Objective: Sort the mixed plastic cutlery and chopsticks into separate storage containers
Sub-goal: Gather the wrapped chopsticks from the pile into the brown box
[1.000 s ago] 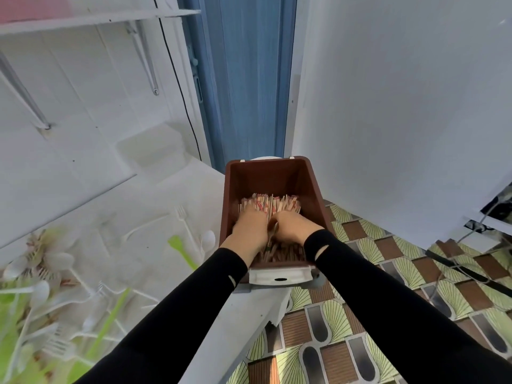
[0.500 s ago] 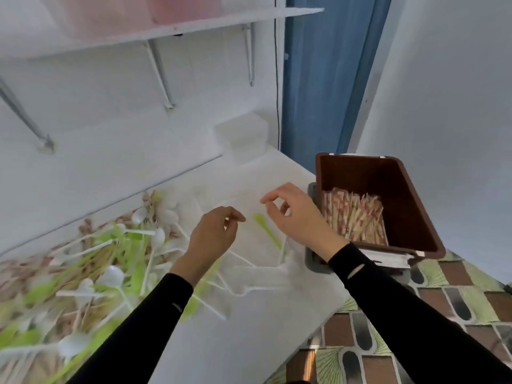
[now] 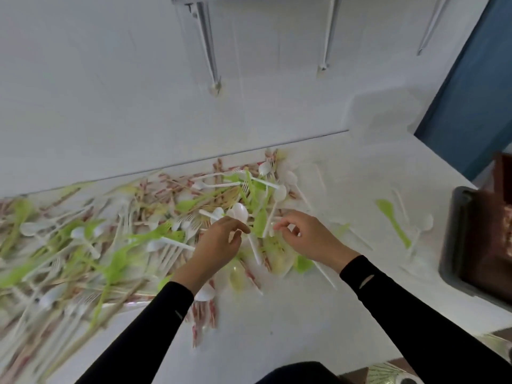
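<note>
1. Head view: the left hand [image 3: 219, 239] hangs over the right end of the cutlery pile [image 3: 133, 234], fingers curled loosely with thumb and forefinger almost meeting; motion blur hides whether they pinch anything, so I cannot tell if it holds a piece.
2. The right hand [image 3: 310, 239] is just beside it, fingertips [image 3: 278, 225] bent toward a white spoon handle [image 3: 270, 217]; I cannot tell whether they touch or grip it.
3. Both forearms are in black sleeves [image 3: 415, 314].
4. Under and to the left of the hands, white and green plastic spoons and forks lie tangled with red-and-white wrapped chopsticks [image 3: 205, 317], spread along the white table [image 3: 291, 333] up to the wall.
5. A single green spoon [image 3: 393, 220] lies apart to the right, near a white spoon [image 3: 424, 225].
6. At the right edge stands a brown bin [image 3: 496, 245] in a dark grey tray [image 3: 454, 245], blurred, well apart from the hands.
</note>
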Available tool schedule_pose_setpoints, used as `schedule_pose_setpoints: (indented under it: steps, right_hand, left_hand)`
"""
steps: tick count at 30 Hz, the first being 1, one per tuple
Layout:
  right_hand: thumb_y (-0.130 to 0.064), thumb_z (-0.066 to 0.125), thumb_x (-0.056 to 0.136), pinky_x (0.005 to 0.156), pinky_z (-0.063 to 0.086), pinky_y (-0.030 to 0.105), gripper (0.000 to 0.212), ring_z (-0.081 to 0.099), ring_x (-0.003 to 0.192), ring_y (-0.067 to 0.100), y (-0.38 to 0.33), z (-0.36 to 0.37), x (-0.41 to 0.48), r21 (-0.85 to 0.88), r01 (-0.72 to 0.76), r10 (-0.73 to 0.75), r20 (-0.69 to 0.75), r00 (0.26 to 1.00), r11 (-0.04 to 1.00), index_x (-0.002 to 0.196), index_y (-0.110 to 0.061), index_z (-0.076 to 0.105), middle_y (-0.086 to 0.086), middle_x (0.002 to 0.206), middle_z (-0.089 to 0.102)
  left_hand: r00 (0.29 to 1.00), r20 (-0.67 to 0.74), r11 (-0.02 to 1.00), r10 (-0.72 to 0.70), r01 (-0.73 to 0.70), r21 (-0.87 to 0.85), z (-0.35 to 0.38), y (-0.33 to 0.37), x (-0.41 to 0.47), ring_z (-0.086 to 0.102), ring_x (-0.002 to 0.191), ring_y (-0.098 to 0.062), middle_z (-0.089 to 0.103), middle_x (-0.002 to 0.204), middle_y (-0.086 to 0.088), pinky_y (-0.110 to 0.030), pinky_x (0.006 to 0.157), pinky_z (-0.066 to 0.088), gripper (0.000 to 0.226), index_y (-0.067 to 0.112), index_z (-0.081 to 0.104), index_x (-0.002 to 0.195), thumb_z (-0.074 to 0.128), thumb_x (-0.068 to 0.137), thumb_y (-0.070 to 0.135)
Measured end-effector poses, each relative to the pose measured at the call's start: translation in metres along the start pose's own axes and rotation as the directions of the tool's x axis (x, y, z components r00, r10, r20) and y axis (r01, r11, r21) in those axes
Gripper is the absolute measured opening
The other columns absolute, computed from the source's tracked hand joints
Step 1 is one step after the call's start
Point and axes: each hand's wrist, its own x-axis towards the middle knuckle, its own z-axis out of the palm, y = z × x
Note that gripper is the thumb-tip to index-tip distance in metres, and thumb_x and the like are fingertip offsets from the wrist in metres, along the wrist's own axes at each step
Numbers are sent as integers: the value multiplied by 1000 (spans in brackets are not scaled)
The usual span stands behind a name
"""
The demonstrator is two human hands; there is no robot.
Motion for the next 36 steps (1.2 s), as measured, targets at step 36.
schedule_pose_setpoints:
  steps: [36]
  right_hand:
    - [-19, 46, 96, 71, 45, 30, 22, 59, 93, 18, 9, -14, 101, -328, -228, 138, -276, 951, 917, 110, -19, 64, -2, 107, 57]
  left_hand:
    - [941, 110, 937, 320, -331, 108, 27, -22, 72, 55, 105, -16, 66, 109, 7, -34, 93, 36, 54, 24, 70, 104, 28, 94, 56]
